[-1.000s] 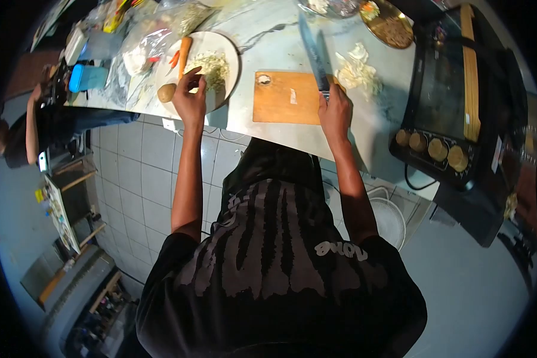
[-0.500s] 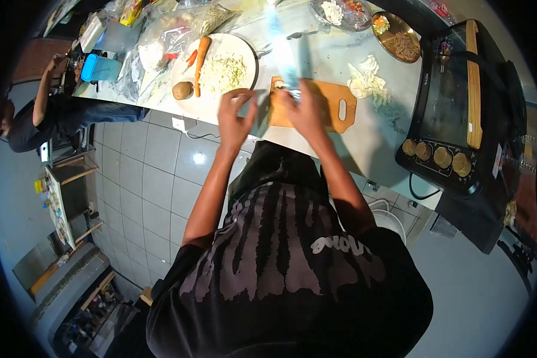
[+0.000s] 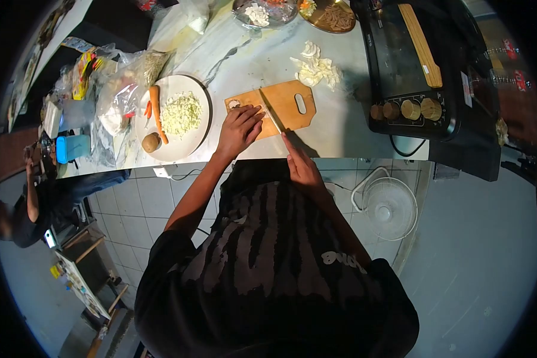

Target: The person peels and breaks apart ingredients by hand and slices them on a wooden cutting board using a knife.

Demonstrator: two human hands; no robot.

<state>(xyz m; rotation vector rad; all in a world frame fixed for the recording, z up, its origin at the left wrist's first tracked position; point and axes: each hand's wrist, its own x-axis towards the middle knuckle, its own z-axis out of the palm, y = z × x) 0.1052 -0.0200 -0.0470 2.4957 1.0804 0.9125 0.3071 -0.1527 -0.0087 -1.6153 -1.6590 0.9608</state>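
Note:
My right hand [image 3: 302, 167] grips a kitchen knife [image 3: 271, 113] by its handle, with the blade lying across the wooden cutting board [image 3: 301, 122]. Left of the blade, my left hand [image 3: 240, 130] rests on the board with its fingers together and bent down. Whatever lies under those fingers is mostly hidden. A small pale piece [image 3: 234, 104] shows just beyond them, at the board's left corner. Further left, a white plate [image 3: 188, 143] carries chopped pale green vegetable [image 3: 182, 115], a carrot [image 3: 156, 110], small red chillies and a brown potato [image 3: 151, 142].
Loose cabbage leaves [image 3: 316, 68] lie behind the board. A toaster oven [image 3: 400, 65] stands at the right. At the back are a metal plate [image 3: 331, 27] and a clear bowl [image 3: 262, 15]. Plastic bags [image 3: 122, 95] and a blue container [image 3: 73, 148] crowd the left; another person sits there.
The knife, a raised blur before, is now down on the board. My left hand has come from beside the board onto it, its fingers closing together. The view has shifted.

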